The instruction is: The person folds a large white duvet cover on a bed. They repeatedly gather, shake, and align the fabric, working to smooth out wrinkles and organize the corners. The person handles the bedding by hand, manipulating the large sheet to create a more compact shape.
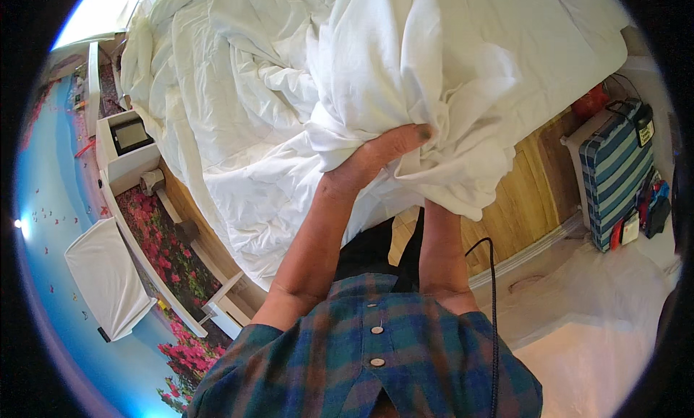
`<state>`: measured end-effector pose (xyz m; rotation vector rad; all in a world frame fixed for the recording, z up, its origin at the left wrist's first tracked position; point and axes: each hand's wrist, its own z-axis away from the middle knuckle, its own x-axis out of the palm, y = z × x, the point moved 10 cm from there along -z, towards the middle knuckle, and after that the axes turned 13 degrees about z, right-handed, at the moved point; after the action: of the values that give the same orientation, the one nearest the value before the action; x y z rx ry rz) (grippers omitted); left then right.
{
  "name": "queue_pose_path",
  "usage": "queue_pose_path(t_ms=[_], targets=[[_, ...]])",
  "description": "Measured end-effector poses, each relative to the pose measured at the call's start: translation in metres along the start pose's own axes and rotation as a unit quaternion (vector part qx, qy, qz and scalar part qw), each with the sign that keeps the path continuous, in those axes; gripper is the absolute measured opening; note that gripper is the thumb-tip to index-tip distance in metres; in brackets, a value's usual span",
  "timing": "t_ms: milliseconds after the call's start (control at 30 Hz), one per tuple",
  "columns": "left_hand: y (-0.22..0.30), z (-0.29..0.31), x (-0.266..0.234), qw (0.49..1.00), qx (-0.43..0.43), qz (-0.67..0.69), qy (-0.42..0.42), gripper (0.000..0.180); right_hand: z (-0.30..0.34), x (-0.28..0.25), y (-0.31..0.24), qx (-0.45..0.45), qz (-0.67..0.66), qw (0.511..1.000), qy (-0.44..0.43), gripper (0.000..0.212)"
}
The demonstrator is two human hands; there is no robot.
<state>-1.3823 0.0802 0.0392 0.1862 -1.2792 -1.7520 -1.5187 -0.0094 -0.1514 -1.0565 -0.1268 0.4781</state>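
A bunched white sheet [383, 64] is gathered up in front of me, over the near edge of the bed. My left hand [379, 154] is closed on its folds, the thumb lying across the top of the cloth. From below, my right forearm [442, 244] reaches up under the hanging cloth, which hides that hand and its fingers. A rumpled white quilt [231, 107] spreads over the left part of the bed and hangs down its near side. Toward the far right the flat white mattress surface [535, 49] shows.
A blue striped suitcase [618, 176] stands at the right wall, with small items hanging from it. Wooden floor [520, 201] lies between it and the bed. On the left are a white shelf unit [137, 154] and a flower mural wall [54, 194]. A black cable [494, 309] hangs beside me.
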Motion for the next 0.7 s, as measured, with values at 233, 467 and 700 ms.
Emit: queue_pose_path(t_ms=[233,467,700], targets=[[-0.026,0.010,0.029,0.962,-0.140,0.201,-0.122,0.039,0.017,-0.002,0.014,-0.002,0.009,0.999,-0.042,0.051],[-0.060,0.019,0.011,0.974,-0.178,0.140,-0.022,0.041,0.041,-0.014,0.030,0.001,0.018,0.998,-0.065,0.049],[-0.067,0.013,-0.009,0.987,-0.137,0.071,-0.032,0.044,0.048,-0.027,0.037,-0.010,0.048,0.996,-0.076,0.048]])
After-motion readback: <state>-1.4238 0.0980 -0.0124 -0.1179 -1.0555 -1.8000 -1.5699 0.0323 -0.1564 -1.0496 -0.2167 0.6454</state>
